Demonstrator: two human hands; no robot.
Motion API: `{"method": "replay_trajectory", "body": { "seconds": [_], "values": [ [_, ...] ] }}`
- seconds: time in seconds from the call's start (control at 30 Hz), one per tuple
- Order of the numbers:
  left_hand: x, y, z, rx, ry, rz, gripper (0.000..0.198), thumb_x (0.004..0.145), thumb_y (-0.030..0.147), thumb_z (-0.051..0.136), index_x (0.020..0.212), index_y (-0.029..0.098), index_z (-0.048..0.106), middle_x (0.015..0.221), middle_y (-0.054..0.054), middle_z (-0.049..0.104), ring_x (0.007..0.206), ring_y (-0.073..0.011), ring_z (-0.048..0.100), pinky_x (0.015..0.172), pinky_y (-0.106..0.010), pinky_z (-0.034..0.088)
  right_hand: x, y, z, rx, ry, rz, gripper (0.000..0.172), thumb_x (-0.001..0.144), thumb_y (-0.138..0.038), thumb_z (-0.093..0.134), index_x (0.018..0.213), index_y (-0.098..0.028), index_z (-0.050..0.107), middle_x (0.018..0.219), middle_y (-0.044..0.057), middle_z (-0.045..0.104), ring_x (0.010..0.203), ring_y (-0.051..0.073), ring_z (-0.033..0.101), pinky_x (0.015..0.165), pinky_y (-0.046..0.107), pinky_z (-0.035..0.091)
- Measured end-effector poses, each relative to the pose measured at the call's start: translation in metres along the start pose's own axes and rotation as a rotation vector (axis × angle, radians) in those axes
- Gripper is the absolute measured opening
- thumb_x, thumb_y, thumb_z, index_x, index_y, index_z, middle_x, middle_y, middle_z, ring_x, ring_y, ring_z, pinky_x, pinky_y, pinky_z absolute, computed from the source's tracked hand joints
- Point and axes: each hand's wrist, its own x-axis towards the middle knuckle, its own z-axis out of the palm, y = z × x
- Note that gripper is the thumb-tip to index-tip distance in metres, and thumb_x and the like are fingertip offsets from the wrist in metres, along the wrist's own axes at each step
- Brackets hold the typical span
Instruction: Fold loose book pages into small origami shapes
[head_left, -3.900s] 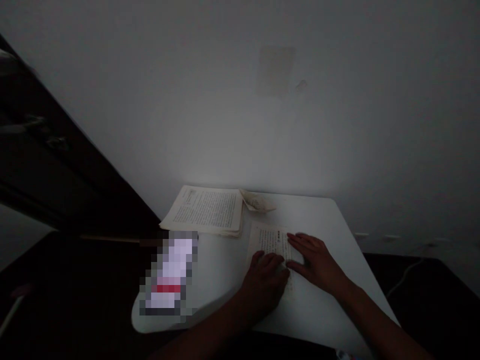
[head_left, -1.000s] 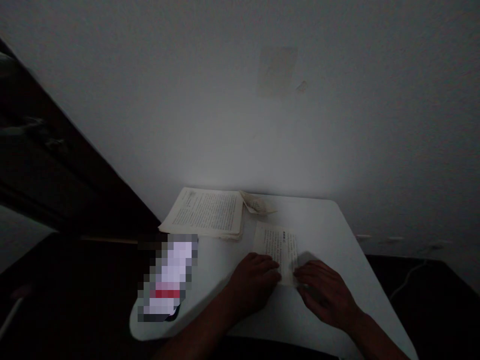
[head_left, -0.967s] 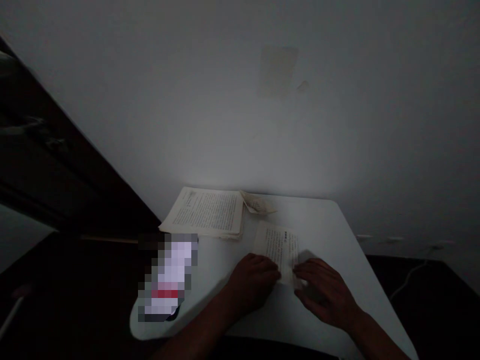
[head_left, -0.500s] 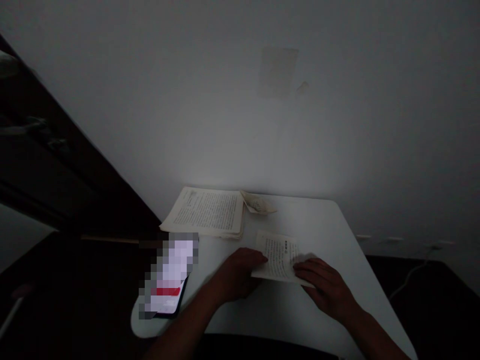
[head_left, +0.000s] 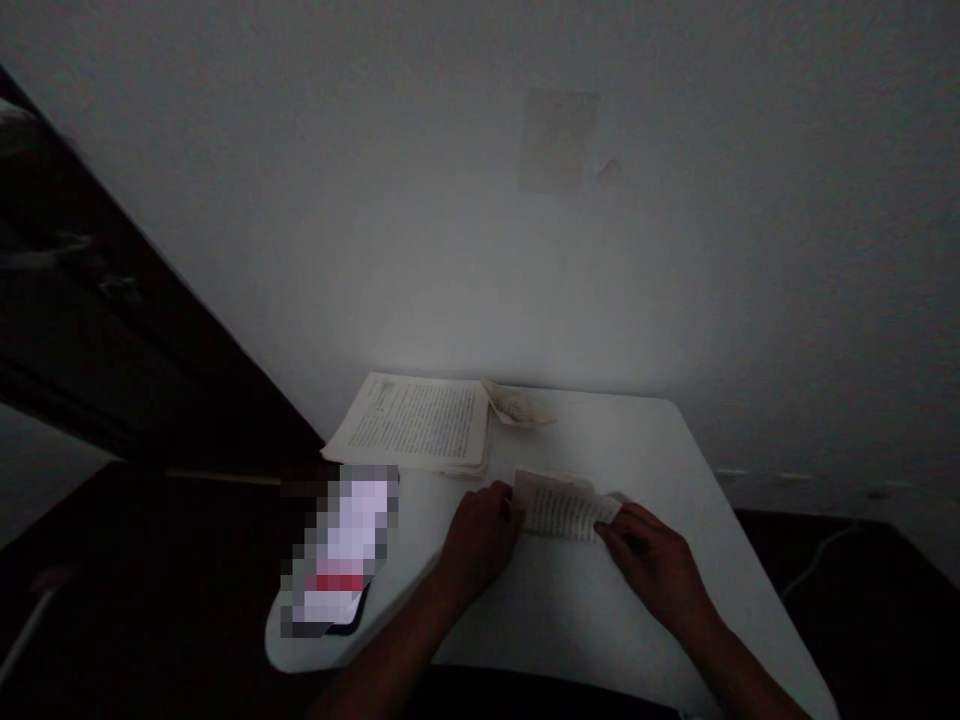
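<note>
A printed sheet of paper [head_left: 564, 505], folded over into a narrow strip, lies on the white table [head_left: 570, 620] in dim light. My left hand [head_left: 480, 535] pinches its left end with curled fingers. My right hand [head_left: 652, 560] pinches its right end. Both hands rest low on the table surface, one at either side of the strip.
A stack of printed pages [head_left: 420, 425] lies at the table's back left, with a small folded paper piece [head_left: 517, 407] beside it. A phone with a lit, blurred screen [head_left: 337, 550] sits at the left edge. A white wall stands behind; dark furniture lies to the left.
The sheet lay flat under my hands. Its near edge has since been lifted and folded away from me, so it is now a narrow strip. My hands moved apart to its ends.
</note>
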Motion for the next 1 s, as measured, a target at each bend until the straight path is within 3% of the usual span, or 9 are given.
{"method": "replay_trajectory", "body": {
  "seconds": [0.13,0.3,0.43,0.57,0.7,0.8,0.9,1.0],
  "values": [
    [-0.001,0.004,0.011,0.009,0.093,-0.032,0.027,0.084,0.023,0.046,0.111,0.017,0.045,0.075,-0.002,0.063,0.074,-0.0201,0.058,0.071,-0.033,0.043,0.002,0.0,0.008,-0.039,0.074,0.072,0.02,0.084,-0.035,0.05,0.08,-0.02,0.062,0.087,0.006,0.063,0.072,0.018,0.063,0.069,0.032,0.053],
    [-0.002,0.004,0.022,0.106,0.169,0.024,0.042,0.086,0.023,0.041,0.126,0.012,0.033,0.085,-0.007,0.063,0.079,-0.0206,0.059,0.074,-0.035,0.044,0.006,-0.005,0.015,-0.091,0.184,0.143,0.033,0.079,-0.033,0.054,0.109,-0.019,0.053,0.101,0.009,0.061,0.062,0.016,0.062,0.067,0.036,0.053],
    [-0.003,0.002,0.023,0.183,0.179,0.069,0.042,0.088,0.023,0.038,0.128,0.011,0.033,0.091,-0.009,0.062,0.081,-0.0217,0.058,0.076,-0.038,0.044,0.007,-0.01,0.017,-0.111,0.196,0.152,0.037,0.077,-0.03,0.052,0.112,-0.019,0.05,0.103,0.009,0.061,0.062,0.016,0.061,0.065,0.036,0.053],
    [-0.007,0.009,0.014,0.222,0.221,0.103,0.037,0.084,0.026,0.045,0.119,0.014,0.045,0.107,-0.013,0.056,0.1,-0.027,0.051,0.086,-0.043,0.04,0.006,-0.011,0.018,-0.078,0.188,0.155,0.034,0.077,-0.029,0.052,0.11,-0.019,0.051,0.101,0.008,0.061,0.064,0.016,0.06,0.066,0.035,0.052],
    [-0.008,0.028,0.008,0.182,0.035,0.376,0.03,0.078,0.022,0.052,0.108,0.019,0.053,0.123,-0.01,0.048,0.112,-0.0258,0.043,0.097,-0.041,0.034,0.007,-0.007,0.019,-0.016,0.186,0.183,0.035,0.077,-0.03,0.053,0.111,-0.019,0.051,0.102,0.007,0.062,0.063,0.015,0.06,0.067,0.034,0.052],
    [-0.001,0.037,0.013,0.212,-0.058,0.479,0.025,0.082,0.016,0.046,0.105,0.017,0.054,0.114,-0.009,0.055,0.107,-0.0226,0.048,0.095,-0.038,0.036,0.009,-0.004,0.019,0.096,0.165,0.236,0.04,0.076,-0.035,0.057,0.112,-0.019,0.052,0.098,0.008,0.065,0.058,0.013,0.06,0.062,0.031,0.053],
    [0.007,0.035,0.018,0.219,-0.085,0.539,0.022,0.085,0.015,0.043,0.104,0.015,0.054,0.104,-0.009,0.06,0.098,-0.0209,0.053,0.087,-0.036,0.042,0.011,-0.004,0.017,0.293,0.139,0.29,0.044,0.073,-0.039,0.061,0.111,-0.017,0.053,0.096,0.009,0.066,0.054,0.012,0.059,0.057,0.029,0.053],
    [0.008,0.029,0.015,0.135,-0.029,0.564,0.024,0.086,0.013,0.041,0.106,0.014,0.055,0.096,-0.009,0.063,0.089,-0.0204,0.057,0.079,-0.035,0.046,0.012,-0.006,0.01,0.453,0.196,0.376,0.041,0.074,-0.043,0.061,0.105,-0.017,0.057,0.096,0.01,0.067,0.065,0.017,0.063,0.062,0.031,0.052]
  ]
}}
